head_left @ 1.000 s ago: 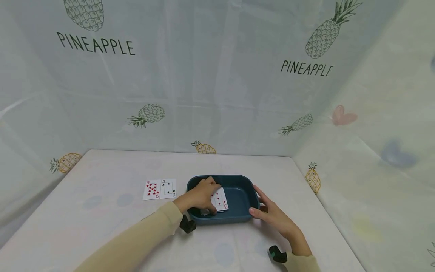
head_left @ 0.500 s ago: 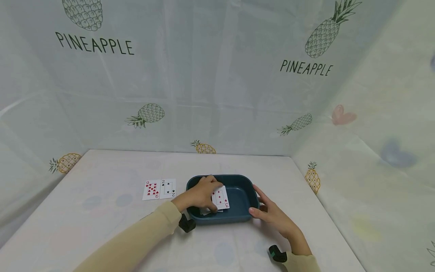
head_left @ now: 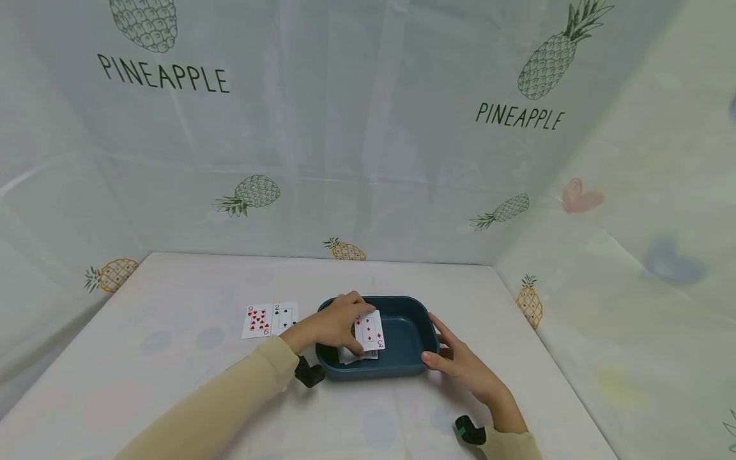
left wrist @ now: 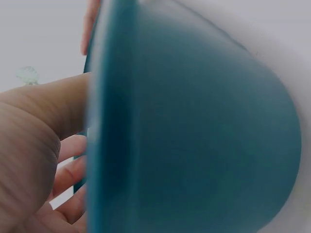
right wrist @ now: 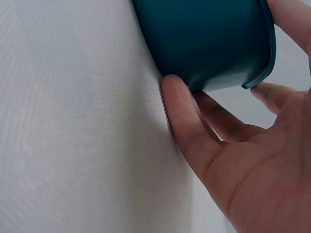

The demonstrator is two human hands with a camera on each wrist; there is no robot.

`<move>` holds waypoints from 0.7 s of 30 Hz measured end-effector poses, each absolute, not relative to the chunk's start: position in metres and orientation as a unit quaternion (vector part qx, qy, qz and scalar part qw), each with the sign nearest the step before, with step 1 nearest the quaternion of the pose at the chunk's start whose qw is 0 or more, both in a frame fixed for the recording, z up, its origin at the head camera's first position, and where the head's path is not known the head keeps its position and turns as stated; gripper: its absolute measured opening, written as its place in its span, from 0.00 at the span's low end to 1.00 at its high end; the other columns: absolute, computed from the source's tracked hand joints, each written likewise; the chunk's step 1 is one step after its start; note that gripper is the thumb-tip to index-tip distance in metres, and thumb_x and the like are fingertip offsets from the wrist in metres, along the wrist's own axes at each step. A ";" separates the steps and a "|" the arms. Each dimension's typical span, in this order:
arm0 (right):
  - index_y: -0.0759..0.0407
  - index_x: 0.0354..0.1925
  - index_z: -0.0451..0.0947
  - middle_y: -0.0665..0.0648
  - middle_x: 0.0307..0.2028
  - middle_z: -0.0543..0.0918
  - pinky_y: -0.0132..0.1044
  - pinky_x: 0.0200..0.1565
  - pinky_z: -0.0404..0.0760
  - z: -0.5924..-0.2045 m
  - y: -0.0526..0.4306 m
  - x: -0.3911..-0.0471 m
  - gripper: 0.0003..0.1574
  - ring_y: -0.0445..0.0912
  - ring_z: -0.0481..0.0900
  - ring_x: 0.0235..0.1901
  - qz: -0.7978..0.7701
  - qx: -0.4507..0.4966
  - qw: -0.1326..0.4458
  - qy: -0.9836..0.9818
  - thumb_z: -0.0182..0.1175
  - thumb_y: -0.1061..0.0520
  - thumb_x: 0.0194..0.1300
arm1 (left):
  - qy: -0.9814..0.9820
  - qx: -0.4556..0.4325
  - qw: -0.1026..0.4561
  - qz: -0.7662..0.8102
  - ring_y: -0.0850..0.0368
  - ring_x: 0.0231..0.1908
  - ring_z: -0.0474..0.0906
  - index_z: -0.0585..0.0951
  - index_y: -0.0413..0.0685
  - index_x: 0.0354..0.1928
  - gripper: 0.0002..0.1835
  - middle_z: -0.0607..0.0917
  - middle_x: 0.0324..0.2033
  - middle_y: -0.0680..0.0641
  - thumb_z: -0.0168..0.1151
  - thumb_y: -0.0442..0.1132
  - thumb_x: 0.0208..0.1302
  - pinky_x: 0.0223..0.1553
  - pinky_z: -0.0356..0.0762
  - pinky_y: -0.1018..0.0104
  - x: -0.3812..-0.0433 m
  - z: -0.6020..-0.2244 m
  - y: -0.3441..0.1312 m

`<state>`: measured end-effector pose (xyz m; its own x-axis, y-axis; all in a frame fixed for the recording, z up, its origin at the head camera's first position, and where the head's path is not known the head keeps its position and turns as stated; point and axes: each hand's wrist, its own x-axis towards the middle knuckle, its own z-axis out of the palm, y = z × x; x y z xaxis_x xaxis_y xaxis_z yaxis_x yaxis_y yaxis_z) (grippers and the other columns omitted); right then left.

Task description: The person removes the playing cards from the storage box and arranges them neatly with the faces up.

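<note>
My left hand (head_left: 333, 324) reaches over the left end of a dark teal rectangular tub (head_left: 397, 370) and pinches a playing card (head_left: 374, 332) with red diamonds between thumb and fingers. Other white cards (head_left: 366, 356) lie under it inside the tub, partly hidden by the hand. At the tub's right end, my right hand (head_left: 468, 364) grips the outer wall, thumb in front and fingers behind. The right wrist view shows those fingers around the tub's end, low by the tabletop. In the left wrist view the tub's wall (left wrist: 204, 121) hides much of the left hand and the card.
Left of the tub, a nine of hearts (head_left: 257, 321) and a two of spades (head_left: 284, 318) lie face up side by side on the white cloth-covered table (head_left: 190, 383). Behind the table hangs a pineapple-print curtain (head_left: 368, 147). The tub's raised rim surrounds the cards.
My left hand has drawn back slightly to the left with the diamond card, uncovering more of the cards beneath. Its sleeve now overlaps nearer the two of spades. The right hand and tub stayed put.
</note>
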<state>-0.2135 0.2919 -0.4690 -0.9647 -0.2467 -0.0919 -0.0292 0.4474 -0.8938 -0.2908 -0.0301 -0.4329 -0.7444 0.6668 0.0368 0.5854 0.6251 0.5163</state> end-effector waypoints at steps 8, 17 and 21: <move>0.31 0.85 0.49 0.68 0.78 0.64 0.61 0.65 0.76 -0.469 0.293 -0.213 0.53 0.58 0.76 0.68 -0.520 -0.080 0.108 0.844 0.66 0.49 0.75 | 0.899 0.342 0.083 0.262 0.53 0.57 0.67 0.74 0.48 0.76 0.49 0.74 0.63 0.47 0.87 0.44 0.51 0.52 0.78 0.60 -0.290 -0.423 -0.041; 0.30 0.85 0.49 0.68 0.78 0.64 0.62 0.66 0.75 -0.470 0.293 -0.213 0.52 0.58 0.75 0.69 -0.519 -0.077 0.111 0.844 0.66 0.49 0.75 | 0.901 0.338 0.071 0.264 0.49 0.62 0.68 0.73 0.44 0.76 0.50 0.74 0.62 0.46 0.87 0.43 0.52 0.61 0.77 0.52 -0.294 -0.406 -0.058; 0.30 0.85 0.49 0.68 0.78 0.64 0.62 0.66 0.75 -0.470 0.293 -0.213 0.53 0.58 0.75 0.69 -0.518 -0.078 0.111 0.844 0.66 0.48 0.75 | 0.905 0.329 0.063 0.261 0.47 0.64 0.68 0.72 0.45 0.77 0.50 0.74 0.64 0.46 0.87 0.44 0.51 0.62 0.76 0.50 -0.297 -0.399 -0.067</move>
